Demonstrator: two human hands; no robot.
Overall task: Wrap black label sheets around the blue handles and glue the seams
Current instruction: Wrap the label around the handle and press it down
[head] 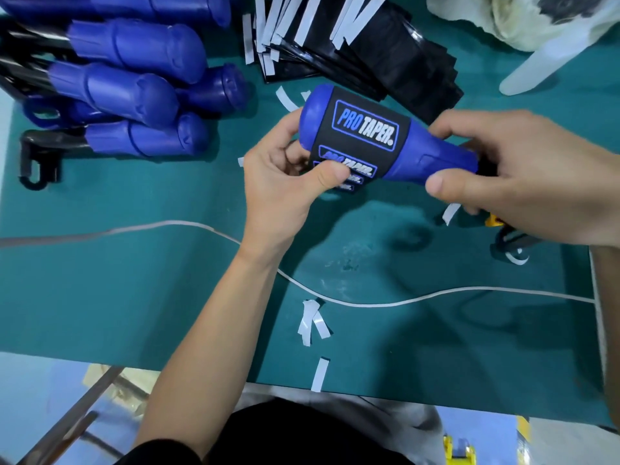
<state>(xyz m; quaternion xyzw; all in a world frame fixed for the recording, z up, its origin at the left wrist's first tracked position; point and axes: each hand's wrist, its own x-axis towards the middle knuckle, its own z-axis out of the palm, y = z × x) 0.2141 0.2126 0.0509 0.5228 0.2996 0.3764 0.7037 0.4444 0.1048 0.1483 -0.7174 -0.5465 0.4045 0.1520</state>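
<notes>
The teal green table top (134,297) fills most of the view. At ten o'clock lies a heap of bare blue moulded plastic handles (134,95) on black shafts, piled across one another. From twelve to one o'clock sprawls a loose stack of glossy black label sheets (385,55), each with a white backing strip along an edge. A crumpled whitish plastic bag (523,18) sits at the two o'clock corner.

At the centre, held above the table, is one blue bulb-ended handle (432,156), its fat end toward ten o'clock and its narrow end toward four. A black printed label sheet (365,129) reading "PRO TAPER" is wrapped round its thick middle. The left hand (278,182) curls round the fat end, thumb pressed on the label's lower edge. The right hand (523,176) pinches the narrow end between thumb and fingers.

A thin white cable (369,303) snakes across from nine to three o'clock. Peeled white paper strips (312,322) lie at six o'clock.
</notes>
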